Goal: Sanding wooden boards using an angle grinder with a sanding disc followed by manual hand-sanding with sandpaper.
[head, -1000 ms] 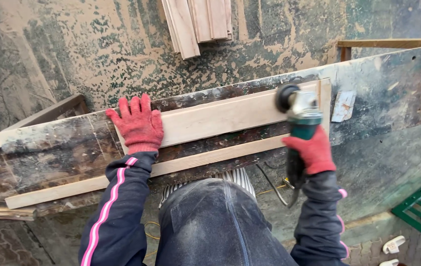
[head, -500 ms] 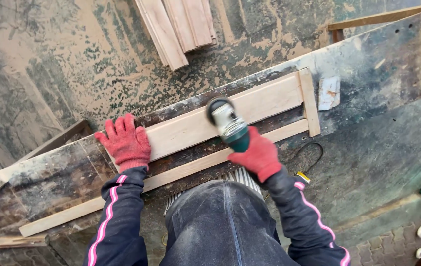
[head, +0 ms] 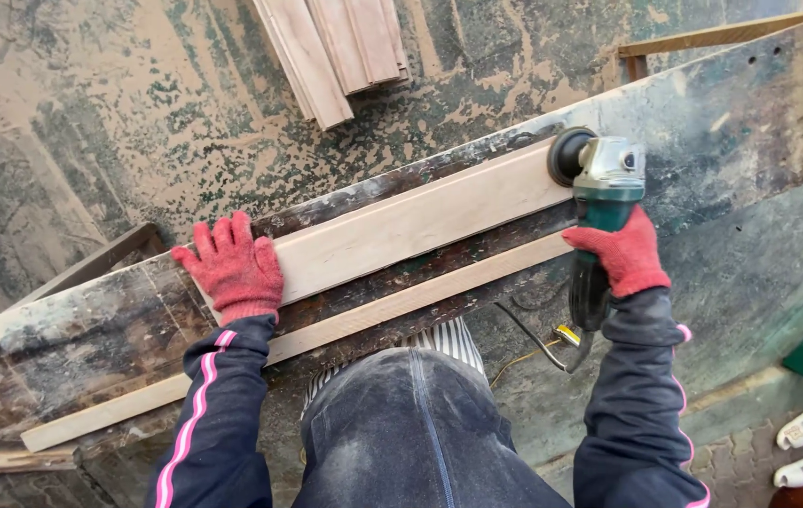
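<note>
The right hand (head: 620,256) grips the grinder (head: 597,183) at the board's (head: 420,221) right end, the left hand (head: 232,268) lies flat on it; the tool might slip off the edge.

Even, soft daylight all over, bright enough with no harsh glare. Shadows are faint: just a thin dark line under the pale board (head: 411,226) and beneath the worn surface (head: 91,320). Focus is crisp in the middle, the knit of the red gloves reads clearly. The angle grinder (head: 599,198) looks sharp, no motion smear. Slight wide-angle bending shows toward the frame edges.
</note>
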